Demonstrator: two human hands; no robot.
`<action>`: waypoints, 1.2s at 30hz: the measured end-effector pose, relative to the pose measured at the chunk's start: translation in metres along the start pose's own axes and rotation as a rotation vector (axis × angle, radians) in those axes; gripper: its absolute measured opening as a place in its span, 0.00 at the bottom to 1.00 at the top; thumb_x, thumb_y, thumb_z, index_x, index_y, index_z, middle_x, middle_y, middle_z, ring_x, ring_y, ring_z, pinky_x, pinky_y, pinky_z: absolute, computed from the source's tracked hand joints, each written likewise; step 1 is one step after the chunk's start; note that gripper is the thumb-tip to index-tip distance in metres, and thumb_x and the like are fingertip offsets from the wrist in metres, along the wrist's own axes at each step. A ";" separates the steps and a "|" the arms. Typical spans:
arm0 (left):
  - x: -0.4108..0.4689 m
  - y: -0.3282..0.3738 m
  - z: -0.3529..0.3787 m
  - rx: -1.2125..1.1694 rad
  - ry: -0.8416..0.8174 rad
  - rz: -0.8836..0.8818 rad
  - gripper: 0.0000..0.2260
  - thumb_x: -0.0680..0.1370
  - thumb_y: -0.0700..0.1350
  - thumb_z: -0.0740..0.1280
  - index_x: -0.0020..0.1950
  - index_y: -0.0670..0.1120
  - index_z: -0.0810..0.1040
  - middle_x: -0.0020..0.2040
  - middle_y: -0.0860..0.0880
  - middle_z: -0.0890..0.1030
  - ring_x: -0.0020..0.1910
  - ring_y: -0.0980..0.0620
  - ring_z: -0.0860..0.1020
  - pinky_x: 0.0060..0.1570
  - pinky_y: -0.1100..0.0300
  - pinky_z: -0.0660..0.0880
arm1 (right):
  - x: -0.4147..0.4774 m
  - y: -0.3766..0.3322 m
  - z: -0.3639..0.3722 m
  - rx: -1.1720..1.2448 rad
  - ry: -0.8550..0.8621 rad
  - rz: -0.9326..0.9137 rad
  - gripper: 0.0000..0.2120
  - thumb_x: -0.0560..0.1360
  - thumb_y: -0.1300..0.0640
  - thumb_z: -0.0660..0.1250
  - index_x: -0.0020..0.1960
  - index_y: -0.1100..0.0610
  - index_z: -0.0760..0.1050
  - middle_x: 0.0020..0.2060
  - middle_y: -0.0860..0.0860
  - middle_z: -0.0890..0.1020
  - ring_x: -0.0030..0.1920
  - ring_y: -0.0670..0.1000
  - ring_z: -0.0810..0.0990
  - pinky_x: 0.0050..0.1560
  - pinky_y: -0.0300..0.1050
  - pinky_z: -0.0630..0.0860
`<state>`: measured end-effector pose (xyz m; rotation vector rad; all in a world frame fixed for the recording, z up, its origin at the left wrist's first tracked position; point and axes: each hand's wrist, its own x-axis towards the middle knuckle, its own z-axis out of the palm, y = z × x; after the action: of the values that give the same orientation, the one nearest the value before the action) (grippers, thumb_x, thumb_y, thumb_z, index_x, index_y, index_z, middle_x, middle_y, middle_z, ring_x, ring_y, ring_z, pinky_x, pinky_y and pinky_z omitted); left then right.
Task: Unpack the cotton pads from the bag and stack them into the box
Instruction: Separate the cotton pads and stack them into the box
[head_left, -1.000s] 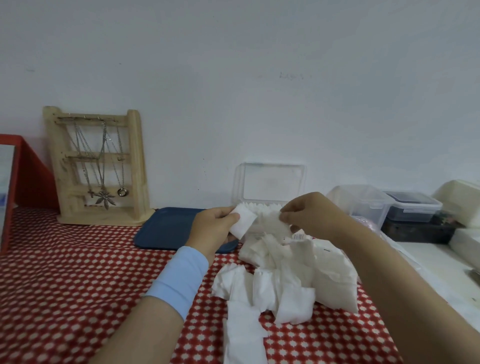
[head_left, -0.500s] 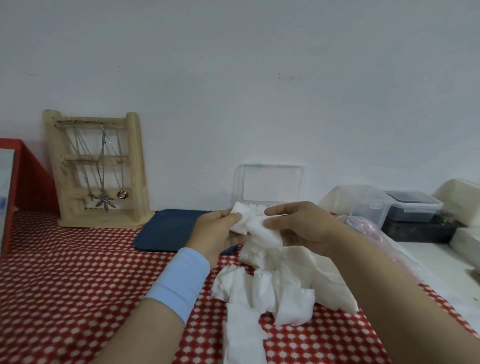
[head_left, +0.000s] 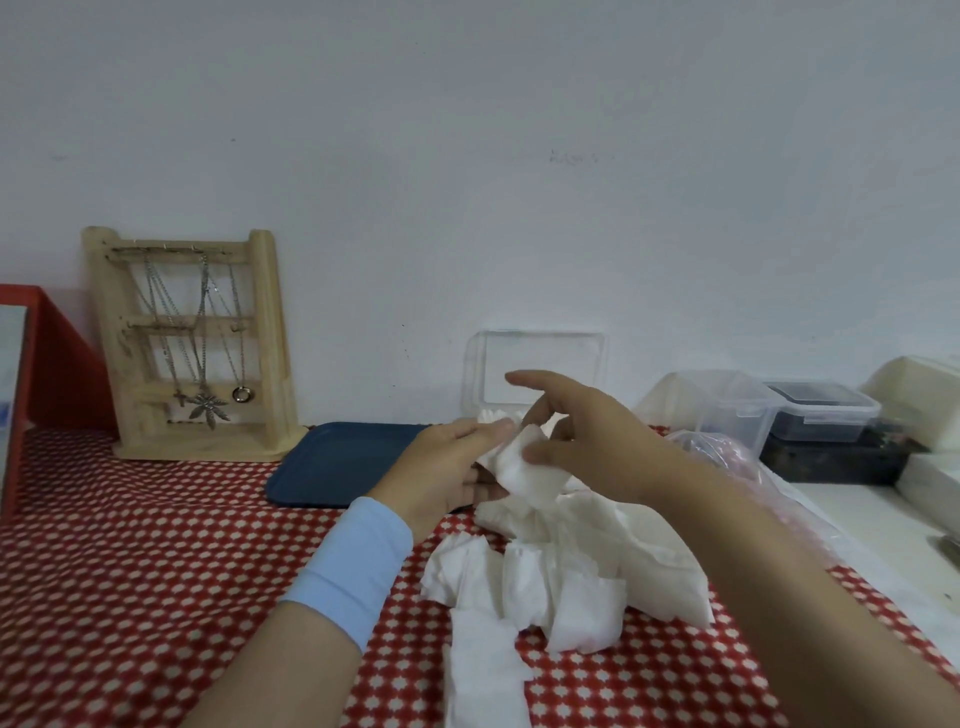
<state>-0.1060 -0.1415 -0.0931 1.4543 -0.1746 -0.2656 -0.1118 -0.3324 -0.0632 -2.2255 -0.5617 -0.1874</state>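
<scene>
Red-checked tablecloth (head_left: 156, 545): left hand (head_left: 447, 467) and right hand (head_left: 587, 436) both pinch a cotton pad (head_left: 519, 467) at centre. Loose pile (head_left: 545, 582) at 6 o'clock, open box (head_left: 540, 364) at 12. Suggest squaring the edges, then laying it flat in the box.

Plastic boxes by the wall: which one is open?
The clear box just right of the blue tray: its lid stands upright, white pads showing inside. The clear tub and dark-filled box further right have lids on.

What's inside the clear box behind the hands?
White cotton pads show in the clear box, at its left end. The left hand and right hand cover the rest; how full it is cannot be seen.
</scene>
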 end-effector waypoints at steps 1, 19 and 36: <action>0.000 0.000 -0.001 0.025 -0.025 0.008 0.11 0.80 0.45 0.71 0.61 0.43 0.83 0.56 0.42 0.86 0.56 0.45 0.85 0.58 0.50 0.81 | 0.001 0.000 0.001 -0.009 0.071 -0.002 0.33 0.74 0.61 0.74 0.73 0.39 0.68 0.49 0.45 0.80 0.34 0.46 0.77 0.40 0.48 0.81; 0.007 -0.008 -0.001 -0.306 0.169 -0.003 0.10 0.79 0.39 0.72 0.60 0.40 0.82 0.52 0.42 0.87 0.48 0.47 0.87 0.42 0.60 0.83 | 0.001 0.000 0.016 0.405 0.422 0.397 0.05 0.71 0.60 0.79 0.40 0.59 0.83 0.36 0.52 0.86 0.30 0.51 0.85 0.30 0.45 0.78; 0.003 -0.005 0.006 -0.272 0.047 0.039 0.11 0.81 0.41 0.68 0.63 0.39 0.81 0.55 0.41 0.86 0.54 0.44 0.86 0.52 0.55 0.83 | 0.004 -0.005 0.011 0.224 0.338 0.357 0.07 0.71 0.55 0.78 0.43 0.56 0.82 0.34 0.46 0.84 0.33 0.48 0.82 0.28 0.40 0.77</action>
<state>-0.1050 -0.1482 -0.0972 1.1849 -0.1230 -0.2137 -0.1115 -0.3200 -0.0655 -1.9788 0.0014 -0.2912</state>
